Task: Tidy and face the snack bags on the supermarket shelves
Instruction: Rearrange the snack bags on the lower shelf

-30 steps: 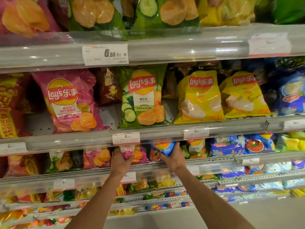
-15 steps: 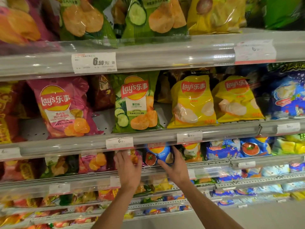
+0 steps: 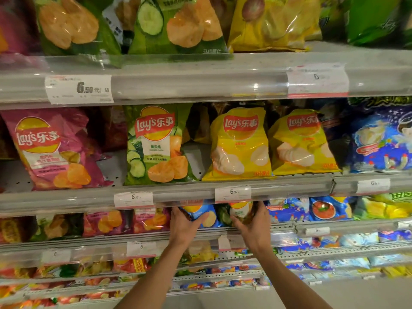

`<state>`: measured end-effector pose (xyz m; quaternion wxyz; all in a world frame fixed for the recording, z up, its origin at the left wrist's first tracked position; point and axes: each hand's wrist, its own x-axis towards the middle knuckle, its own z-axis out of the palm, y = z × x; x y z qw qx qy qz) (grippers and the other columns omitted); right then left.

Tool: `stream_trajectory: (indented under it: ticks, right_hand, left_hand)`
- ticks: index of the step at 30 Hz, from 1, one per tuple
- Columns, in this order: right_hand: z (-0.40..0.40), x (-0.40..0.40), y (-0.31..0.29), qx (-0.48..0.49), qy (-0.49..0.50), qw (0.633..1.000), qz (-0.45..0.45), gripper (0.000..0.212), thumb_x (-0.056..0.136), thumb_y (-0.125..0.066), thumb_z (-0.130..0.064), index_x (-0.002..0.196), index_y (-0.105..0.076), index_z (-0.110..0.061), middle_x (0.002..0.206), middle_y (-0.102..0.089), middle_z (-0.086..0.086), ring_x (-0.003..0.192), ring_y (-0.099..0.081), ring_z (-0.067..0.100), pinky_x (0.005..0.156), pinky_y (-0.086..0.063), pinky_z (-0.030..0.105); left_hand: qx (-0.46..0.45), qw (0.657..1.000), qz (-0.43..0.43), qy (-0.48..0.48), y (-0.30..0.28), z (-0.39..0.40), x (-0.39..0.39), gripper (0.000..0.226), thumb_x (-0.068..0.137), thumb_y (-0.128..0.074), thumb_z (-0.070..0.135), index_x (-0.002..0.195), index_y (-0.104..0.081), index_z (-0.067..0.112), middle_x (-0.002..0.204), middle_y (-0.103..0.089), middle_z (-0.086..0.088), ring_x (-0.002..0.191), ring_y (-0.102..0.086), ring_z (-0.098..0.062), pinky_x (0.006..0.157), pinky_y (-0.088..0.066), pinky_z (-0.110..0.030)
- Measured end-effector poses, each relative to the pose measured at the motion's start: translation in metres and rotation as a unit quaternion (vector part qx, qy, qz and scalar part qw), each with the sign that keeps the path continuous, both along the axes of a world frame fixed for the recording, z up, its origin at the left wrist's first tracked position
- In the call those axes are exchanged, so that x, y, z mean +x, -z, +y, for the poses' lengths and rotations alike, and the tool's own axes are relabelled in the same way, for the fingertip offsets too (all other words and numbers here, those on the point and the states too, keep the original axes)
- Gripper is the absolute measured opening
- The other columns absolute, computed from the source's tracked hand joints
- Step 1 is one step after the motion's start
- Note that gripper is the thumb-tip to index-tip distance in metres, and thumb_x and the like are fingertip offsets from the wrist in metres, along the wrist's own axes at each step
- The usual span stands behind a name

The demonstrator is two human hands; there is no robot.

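Both hands reach into the third shelf down. My left hand [image 3: 184,225] grips a blue Lay's bag [image 3: 201,216] from its left side, thumb across the front. My right hand [image 3: 253,224] holds a green cucumber Lay's bag [image 3: 239,211] just right of it, fingers wrapped round its right edge. Both bags stand upright behind the shelf rail [image 3: 223,233], their tops hidden by the shelf above. On the shelf above stand a pink Lay's bag [image 3: 53,150], a green cucumber bag [image 3: 156,146] and two yellow bags [image 3: 240,146].
Pink bags [image 3: 124,221] sit left of my left hand, blue noodle-type packs [image 3: 312,208] right of my right hand. Price tags [image 3: 233,194] hang on the rail above the hands. Lower shelves with more snacks step outward below. Large bags fill the top shelf [image 3: 178,30].
My left hand has moved right from the pink bags onto the blue bag. My right hand has shifted right from the blue bag to the green one. The view has tilted up slightly.
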<state>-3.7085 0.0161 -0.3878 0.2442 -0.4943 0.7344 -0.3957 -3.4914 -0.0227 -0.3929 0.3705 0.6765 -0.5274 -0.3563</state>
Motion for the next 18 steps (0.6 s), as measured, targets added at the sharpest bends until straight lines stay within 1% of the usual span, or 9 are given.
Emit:
stream_trajectory:
  ticks: [3,5,7,8,11,12,15,16,18]
  right_hand:
    - [-0.013,-0.005,0.005,0.043,-0.042,0.997,-0.042,0.094,0.066,-0.094,-0.041,0.138,-0.039,-0.016,0.129,-0.058,0.005,0.125,-0.054,0.027,0.103,-0.049,0.049]
    - [-0.02,-0.007,0.006,0.061,-0.05,0.996,-0.039,0.092,0.065,-0.094,-0.041,0.134,-0.038,-0.019,0.127,-0.059,0.005,0.124,-0.056,0.028,0.102,-0.05,0.048]
    - [-0.026,-0.008,0.005,0.075,-0.054,0.995,-0.04,0.092,0.066,-0.094,-0.042,0.134,-0.036,-0.019,0.128,-0.06,0.008,0.123,-0.057,0.03,0.101,-0.05,0.049]
    - [-0.029,-0.007,0.005,0.075,-0.053,0.995,-0.044,0.092,0.066,-0.093,-0.041,0.134,-0.036,-0.018,0.128,-0.061,0.008,0.122,-0.057,0.03,0.101,-0.051,0.048]
    - [-0.031,-0.006,0.004,0.063,-0.039,0.996,-0.053,0.088,0.069,-0.093,-0.037,0.135,-0.037,-0.018,0.126,-0.065,0.006,0.12,-0.06,0.03,0.099,-0.052,0.047]
    - [-0.03,-0.005,0.003,0.059,-0.035,0.996,-0.052,0.087,0.07,-0.092,-0.036,0.134,-0.037,-0.019,0.125,-0.066,0.006,0.119,-0.061,0.03,0.098,-0.053,0.047]
    - [-0.028,-0.001,-0.001,0.055,-0.025,0.997,-0.043,0.08,0.072,-0.091,-0.035,0.13,-0.039,-0.021,0.123,-0.068,0.004,0.117,-0.063,0.03,0.097,-0.054,0.047]
    - [-0.027,0.001,-0.003,0.054,-0.022,0.997,-0.042,0.077,0.072,-0.091,-0.034,0.128,-0.04,-0.021,0.122,-0.068,0.004,0.116,-0.063,0.029,0.096,-0.054,0.046]
    - [-0.027,0.003,-0.007,0.047,-0.017,0.998,-0.039,0.071,0.072,-0.091,-0.034,0.124,-0.045,-0.021,0.118,-0.069,0.001,0.112,-0.065,0.026,0.094,-0.055,0.042]
  left_hand:
    - [0.03,0.999,0.028,0.019,0.006,-0.012,0.004,0.09,0.058,-0.092,0.05,0.129,-0.043,0.027,0.118,-0.065,0.007,0.112,-0.062,-0.015,0.092,-0.048,-0.026]
    - [0.045,0.998,0.043,0.021,0.008,-0.018,0.007,0.072,0.055,-0.094,0.049,0.111,-0.051,0.036,0.103,-0.067,0.018,0.1,-0.066,-0.006,0.085,-0.051,-0.022]
    - [0.05,0.997,0.059,0.02,0.009,-0.02,0.009,0.062,0.052,-0.096,0.047,0.098,-0.054,0.043,0.095,-0.064,0.028,0.088,-0.063,0.011,0.078,-0.052,-0.016]
    - [0.05,0.996,0.066,0.019,0.008,-0.021,0.01,0.059,0.052,-0.096,0.046,0.094,-0.055,0.046,0.093,-0.062,0.03,0.085,-0.06,0.014,0.078,-0.054,-0.018]
    - [0.053,0.993,0.104,0.011,0.005,-0.022,0.011,0.047,0.051,-0.096,0.044,0.085,-0.063,0.045,0.085,-0.066,0.027,0.084,-0.066,0.0,0.08,-0.061,-0.045]
    - [0.047,0.992,0.115,0.007,0.003,-0.021,0.011,0.049,0.052,-0.097,0.042,0.088,-0.064,0.042,0.089,-0.068,0.024,0.089,-0.067,-0.006,0.082,-0.06,-0.048]
    - [0.036,0.991,0.132,-0.001,-0.004,-0.018,0.013,0.07,0.059,-0.096,0.035,0.116,-0.056,0.034,0.114,-0.066,0.009,0.105,-0.065,-0.015,0.088,-0.059,-0.045]
    - [0.036,0.989,0.143,-0.004,-0.006,-0.016,0.013,0.071,0.061,-0.096,0.032,0.117,-0.053,0.035,0.116,-0.064,0.008,0.103,-0.066,-0.013,0.082,-0.061,-0.04]
    - [0.042,0.983,0.176,-0.013,-0.011,-0.015,0.015,0.064,0.063,-0.095,0.025,0.108,-0.052,0.038,0.11,-0.064,0.01,0.09,-0.068,-0.006,0.063,-0.06,-0.028]
